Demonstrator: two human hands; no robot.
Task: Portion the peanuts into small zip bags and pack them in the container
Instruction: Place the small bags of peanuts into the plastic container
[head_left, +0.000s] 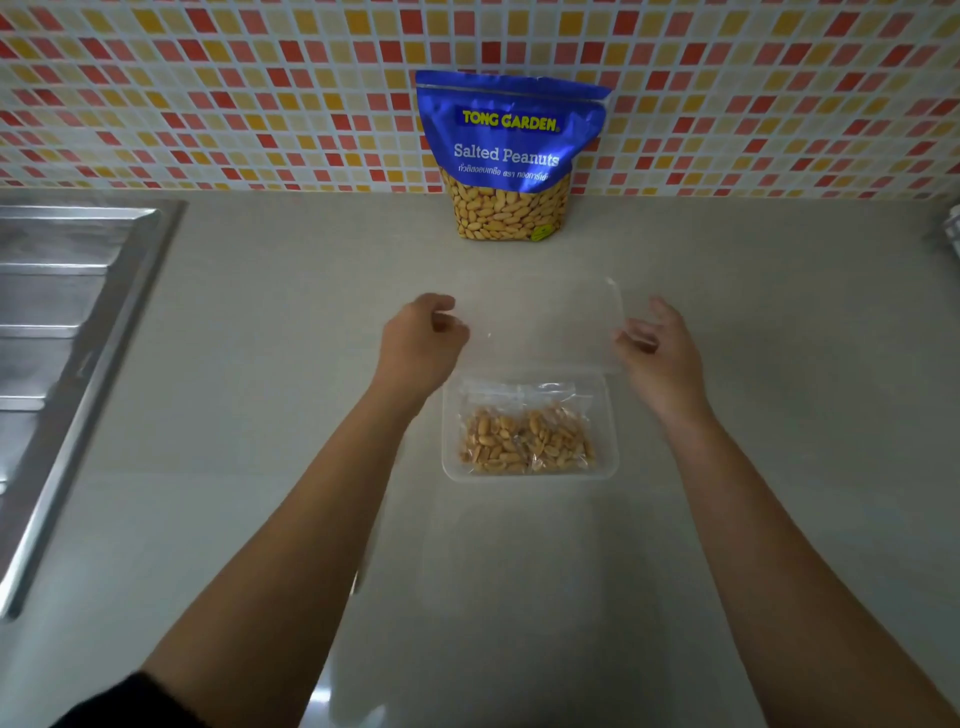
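Peanuts (498, 447) sit sealed in small zip bags (550, 395), which lie flat inside the clear container (445, 460) in the middle of the counter (260, 415). It looks like two bags side by side, though the clear plastic makes them hard to count.

The person holds the see-through lid (540, 322) just behind the container, with its near edge close to the container's back rim. The left hand (423, 338) has its fingers curled round the lid's left edge. The right hand (657, 348) pinches the right edge between thumb and bent fingers. Both forearms reach in from the bottom, one on each side of the container.

Further back, the big blue pouch (511, 156) of salted peanuts stands upright against the tiled wall (234, 93), well apart from the container. Off to the left there's a steel sink (67, 312) with its ribbed draining board.
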